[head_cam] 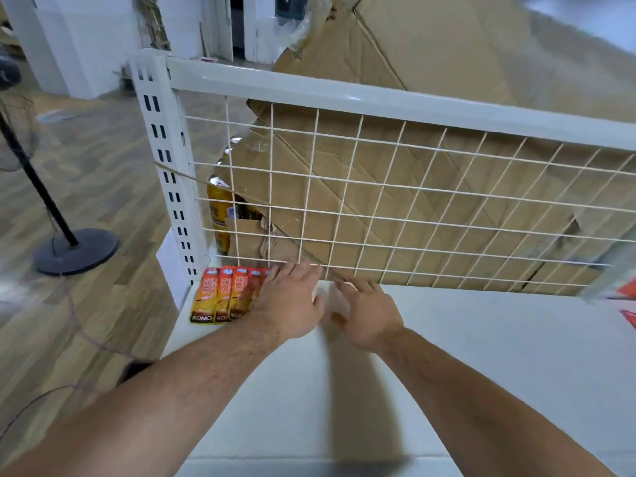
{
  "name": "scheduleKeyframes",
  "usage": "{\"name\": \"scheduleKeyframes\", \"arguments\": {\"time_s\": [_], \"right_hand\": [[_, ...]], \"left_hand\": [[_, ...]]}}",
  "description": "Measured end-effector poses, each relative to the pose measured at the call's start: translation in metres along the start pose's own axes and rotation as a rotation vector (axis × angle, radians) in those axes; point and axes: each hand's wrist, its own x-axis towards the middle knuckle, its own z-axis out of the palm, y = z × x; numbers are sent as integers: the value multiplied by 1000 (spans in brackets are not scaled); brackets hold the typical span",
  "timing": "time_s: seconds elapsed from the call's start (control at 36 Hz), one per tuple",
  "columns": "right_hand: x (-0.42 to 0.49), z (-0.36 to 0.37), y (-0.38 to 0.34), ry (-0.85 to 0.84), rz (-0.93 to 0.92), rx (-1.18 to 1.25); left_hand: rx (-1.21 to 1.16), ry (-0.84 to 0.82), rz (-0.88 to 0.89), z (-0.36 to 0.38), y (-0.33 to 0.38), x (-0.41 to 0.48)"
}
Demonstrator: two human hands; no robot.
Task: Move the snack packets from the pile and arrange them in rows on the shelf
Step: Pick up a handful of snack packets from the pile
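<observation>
Left hand [292, 304] flat, fingers straight and close together, tips at the foot of the wire grid [413, 208]. Row of orange snack packets [223, 294] lies on the white shelf [481, 356] just left of these fingers, its rightmost packet partly under them. Right hand [368, 315] just beside, fingers extended, slightly spread, blurred and holding nothing; cannot tell whether they touch the shelf.

Glossy foil-like snack packets [222, 294], smooth white-painted metal shelf [481, 356] (wire-grid back), matt cardboard [430, 63] — creased, wood-look floor [103, 173]
</observation>
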Motion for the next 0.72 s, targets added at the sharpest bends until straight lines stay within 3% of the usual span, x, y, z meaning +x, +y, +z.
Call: {"name": "scheduleKeyframes", "arguments": {"time_s": [0.39, 0.72], "right_hand": [[-119, -21, 113, 62, 314, 26], [-241, -48, 242, 136, 403, 21]], "left_hand": [[31, -142, 241, 10, 147, -1], [17, -170, 284, 25, 319, -33]]}}
